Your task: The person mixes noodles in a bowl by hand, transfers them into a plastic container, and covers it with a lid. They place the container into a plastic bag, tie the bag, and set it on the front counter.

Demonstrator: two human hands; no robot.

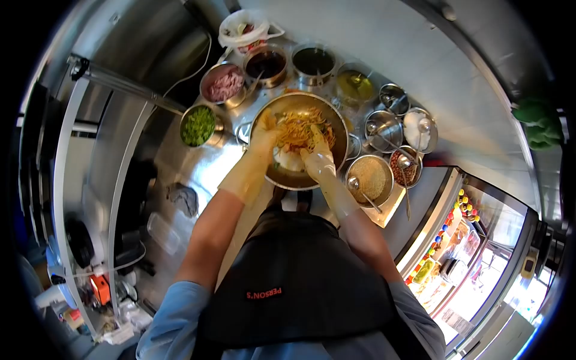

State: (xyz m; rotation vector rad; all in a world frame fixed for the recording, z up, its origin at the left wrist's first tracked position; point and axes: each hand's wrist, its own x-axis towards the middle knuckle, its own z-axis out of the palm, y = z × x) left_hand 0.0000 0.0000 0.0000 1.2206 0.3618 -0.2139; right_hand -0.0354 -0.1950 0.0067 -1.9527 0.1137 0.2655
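A wide metal pan (pixel 343 123) with two side handles holds a brown-yellow mix that looks like noodles or shredded food (pixel 297 129). In its lower part lies something white (pixel 288 159). Both my hands wear thin clear, yellowish gloves and are inside the pan. My left hand (pixel 264 133) is at the left side of the mix, fingers slightly bent and apart, their tips blurred. At the lower right, my right hand (pixel 319 155) reaches into the mix with its fingers stretched out and smeared with food.
Around the pan stand bowls of chopped greens (pixel 198 126), sliced pink onion (pixel 224 84), dark sauce (pixel 266 65), dark green liquid (pixel 313 60), yellow liquid (pixel 355 85), pale crumbs (pixel 367 177), peanuts (pixel 406 168) and white powder (pixel 417 130). A white bag (pixel 245 30) stands behind. A lit glass case (pixel 462 252) is at right.
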